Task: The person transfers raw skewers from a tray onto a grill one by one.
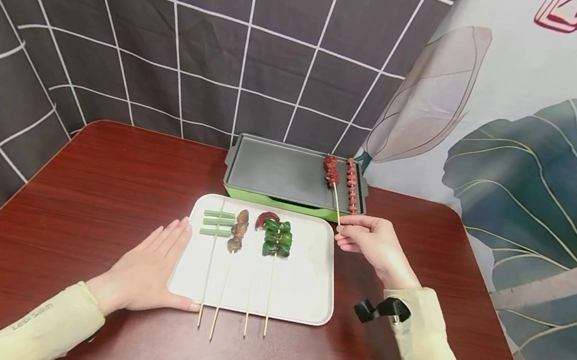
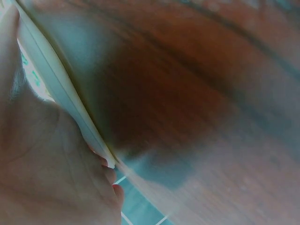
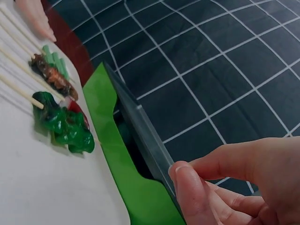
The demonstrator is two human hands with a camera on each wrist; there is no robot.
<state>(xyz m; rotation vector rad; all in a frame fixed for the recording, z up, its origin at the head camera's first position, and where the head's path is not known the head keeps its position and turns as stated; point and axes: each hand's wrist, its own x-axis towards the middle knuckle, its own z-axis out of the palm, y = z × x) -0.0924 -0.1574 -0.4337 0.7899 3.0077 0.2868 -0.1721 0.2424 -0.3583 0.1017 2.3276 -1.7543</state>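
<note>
My right hand [image 1: 376, 246] pinches the bare stick end of a skewer of dark red meat chunks [image 1: 331, 171] between thumb and fingertips. The meat end lies over the right part of a grey griddle plate [image 1: 279, 169] on a green base [image 3: 110, 126]. Beside it on the plate is a thinner skewer of small red pieces [image 1: 351, 183]. My left hand [image 1: 148, 271] rests with straight fingers along the left edge of a white tray [image 1: 306, 288], thumb at its front corner. In the left wrist view the palm [image 2: 51, 159] lies against the tray's rim.
On the tray lie skewers of green stalks [image 1: 218, 215], brown pieces [image 1: 239, 230], a curled dark red piece [image 1: 267, 220] and glossy green folded pieces [image 1: 276, 250]; their sticks overhang the front rim. A dark gridded cloth [image 1: 202, 43] hangs behind the red-brown table [image 1: 98, 176].
</note>
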